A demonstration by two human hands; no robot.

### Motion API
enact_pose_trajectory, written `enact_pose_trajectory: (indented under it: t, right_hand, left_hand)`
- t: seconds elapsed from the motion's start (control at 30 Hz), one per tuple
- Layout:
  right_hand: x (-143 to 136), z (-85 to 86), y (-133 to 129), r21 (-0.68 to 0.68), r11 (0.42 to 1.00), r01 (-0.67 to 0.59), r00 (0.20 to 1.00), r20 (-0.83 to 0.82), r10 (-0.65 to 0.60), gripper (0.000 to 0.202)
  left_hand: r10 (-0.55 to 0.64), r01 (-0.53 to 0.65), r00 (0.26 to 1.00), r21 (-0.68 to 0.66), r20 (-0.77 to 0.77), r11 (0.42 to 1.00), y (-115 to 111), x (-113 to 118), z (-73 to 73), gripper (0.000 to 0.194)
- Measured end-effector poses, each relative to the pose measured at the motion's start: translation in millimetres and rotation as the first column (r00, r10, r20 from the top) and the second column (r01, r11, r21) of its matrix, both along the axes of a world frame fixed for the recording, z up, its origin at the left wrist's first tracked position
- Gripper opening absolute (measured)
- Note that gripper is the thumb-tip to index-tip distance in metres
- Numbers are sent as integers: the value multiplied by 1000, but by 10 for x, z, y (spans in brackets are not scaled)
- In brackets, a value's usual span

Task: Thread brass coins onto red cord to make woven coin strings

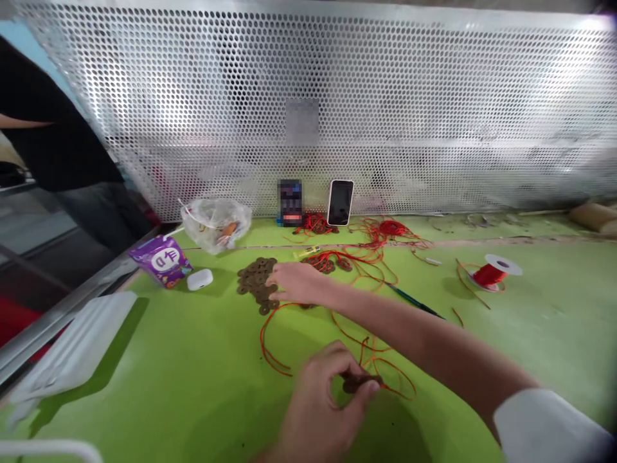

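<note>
My left hand (330, 399), low in the view, pinches a small stack of brown coins (359, 382) between thumb and fingers; red cord (400, 391) runs out from the stack to the right. My right hand (296, 283) reaches across from the right and rests its fingertips at the right edge of a pile of brown holed coins (255, 280) on the green table. Whether its fingers have picked up a coin is too small to tell. A loop of red cord (263, 341) lies between the two hands.
Behind are coins tied with red cord (325, 262), a phone (340, 202) and a plastic bag (214, 222). Left are a purple packet (164, 260), a white case (199, 279) and a white tray (81, 347). Right are a green tool (414, 301) and a red spool (489, 275). A person (62, 141) stands left.
</note>
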State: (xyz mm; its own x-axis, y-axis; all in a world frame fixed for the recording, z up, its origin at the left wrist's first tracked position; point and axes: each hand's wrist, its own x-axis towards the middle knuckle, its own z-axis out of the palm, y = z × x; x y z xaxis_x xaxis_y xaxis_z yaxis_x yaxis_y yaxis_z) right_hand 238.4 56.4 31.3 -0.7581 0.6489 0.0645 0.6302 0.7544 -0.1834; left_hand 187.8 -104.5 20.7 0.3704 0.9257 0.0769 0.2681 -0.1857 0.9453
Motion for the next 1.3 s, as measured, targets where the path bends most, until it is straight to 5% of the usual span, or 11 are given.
enact_pose_trajectory:
  t: [0.3,0.6,0.93,1.2,1.3]
  right_hand:
    - [-243,-42,-17,16,1000,-4,991,132,2,21]
    - [-148,-189,49,-92,994,-58,997,-50,54,28]
    - [-155,-296,86,-235,969,69,941,-307,-142,22]
    - [667,-106,-339,-324,937,129,764,-570,-302,10]
    - [1138,-172,-602,-599,800,35,661,-587,-469,17]
  left_hand:
    - [-52,52,998,-2,35,999,-40,12,-64,18]
    - [-44,44,999,-32,-3,999,-64,16,-39,17]
    - [-43,43,999,13,1,999,-29,-21,21,17]
    - [-114,119,992,134,-49,984,-57,-53,45,17]
    - [-147,157,986,138,-78,978,-68,-48,54,16]
